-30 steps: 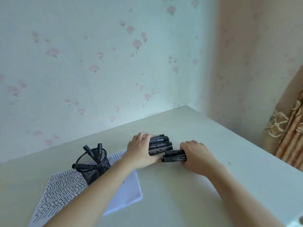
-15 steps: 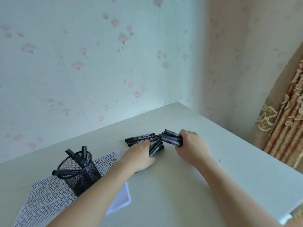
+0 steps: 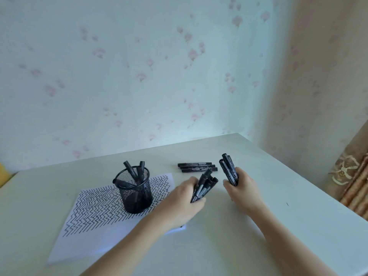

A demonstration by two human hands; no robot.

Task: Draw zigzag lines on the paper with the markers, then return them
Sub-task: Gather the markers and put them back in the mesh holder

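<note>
Pale desk [image 3: 258, 226] against floral wallpaper. Left hand [image 3: 187, 198] is gripping a bundle of black markers [image 3: 204, 186]; right hand [image 3: 242, 188] is clutching a second marker bundle [image 3: 229, 169]. Three loose markers [image 3: 197, 167] are lying just beyond, untouched. Light, rigid, slick barrels, likely to fan out; grip mid-barrel. Mesh pen cup [image 3: 136, 193] is sitting on the zigzag paper [image 3: 95, 212], left of both hands.

I see black plastic markers [image 3: 197, 167], a black wire-mesh pen cup [image 3: 135, 193], white paper [image 3: 95, 220] covered in black zigzag rows, a pale grey-green tabletop [image 3: 258, 246], and pale wallpaper [image 3: 139, 76] dotted with pink flowers.
</note>
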